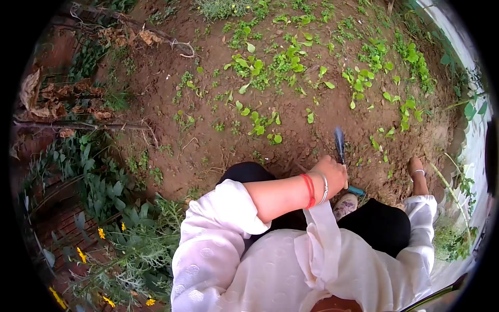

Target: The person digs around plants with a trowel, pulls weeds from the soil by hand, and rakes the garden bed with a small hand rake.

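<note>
My left hand, with red thread and silver bangles at its wrist, is closed around a small hand trowel. The trowel's narrow dark metal blade points away from me over the loose brown soil. Its teal handle end sticks out below the hand, beside a patterned shoe. Further right, my right hand is low at the soil near the bed's edge, a bangle on its wrist. Its fingers are too small and indistinct to make out.
Leafy green seedlings and small weeds are scattered over the bed ahead. Dry stalks with withered leaves lie at the left, above yellow-flowered plants. A pale wall curves along the right side.
</note>
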The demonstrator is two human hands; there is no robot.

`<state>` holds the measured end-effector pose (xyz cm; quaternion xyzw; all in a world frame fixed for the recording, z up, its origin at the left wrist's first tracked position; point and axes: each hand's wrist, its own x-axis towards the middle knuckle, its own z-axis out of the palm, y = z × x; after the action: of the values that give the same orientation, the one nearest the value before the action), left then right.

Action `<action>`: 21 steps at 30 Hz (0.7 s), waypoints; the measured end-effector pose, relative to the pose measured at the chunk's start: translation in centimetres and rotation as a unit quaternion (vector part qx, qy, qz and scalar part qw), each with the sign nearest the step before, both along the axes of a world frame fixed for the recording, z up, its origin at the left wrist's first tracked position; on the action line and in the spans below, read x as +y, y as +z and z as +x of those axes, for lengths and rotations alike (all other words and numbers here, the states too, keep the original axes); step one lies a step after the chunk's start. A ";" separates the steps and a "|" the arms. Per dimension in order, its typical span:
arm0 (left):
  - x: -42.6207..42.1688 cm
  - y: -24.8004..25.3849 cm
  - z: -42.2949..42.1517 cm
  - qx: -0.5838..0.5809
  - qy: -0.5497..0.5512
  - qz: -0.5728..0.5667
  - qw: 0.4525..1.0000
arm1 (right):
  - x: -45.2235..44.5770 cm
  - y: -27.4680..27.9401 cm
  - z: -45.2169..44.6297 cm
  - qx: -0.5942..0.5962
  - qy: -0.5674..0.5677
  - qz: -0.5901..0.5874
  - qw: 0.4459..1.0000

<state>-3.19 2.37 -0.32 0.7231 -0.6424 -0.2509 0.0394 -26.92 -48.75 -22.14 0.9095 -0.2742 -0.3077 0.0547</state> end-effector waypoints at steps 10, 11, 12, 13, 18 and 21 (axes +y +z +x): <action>0.1 1.6 -1.6 -0.023 -0.032 0.116 0.992 | 25.9 9.1 29.3 -0.150 0.246 0.273 0.918; -0.2 1.0 -2.1 -0.029 -0.032 0.124 0.991 | 29.6 9.6 31.5 -0.140 0.223 0.311 0.913; 0.1 1.1 -2.2 -0.029 -0.024 0.126 0.991 | 32.4 8.3 33.2 -0.153 0.239 0.342 0.896; 0.4 1.5 -2.1 -0.030 -0.017 0.127 0.991 | 35.2 7.2 34.8 -0.163 0.254 0.368 0.879; 2.6 3.0 -1.1 -0.045 0.012 0.177 0.983 | 45.1 0.3 39.8 -0.243 0.223 0.403 0.854; 3.7 3.5 -0.7 -0.030 0.013 0.207 0.978 | 47.1 -1.5 42.1 -0.307 0.149 0.365 0.866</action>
<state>-3.91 6.06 3.22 0.7309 -0.5681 -0.3562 -0.1274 15.13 -1.61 -23.63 0.9431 -0.0065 -0.0788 -0.3230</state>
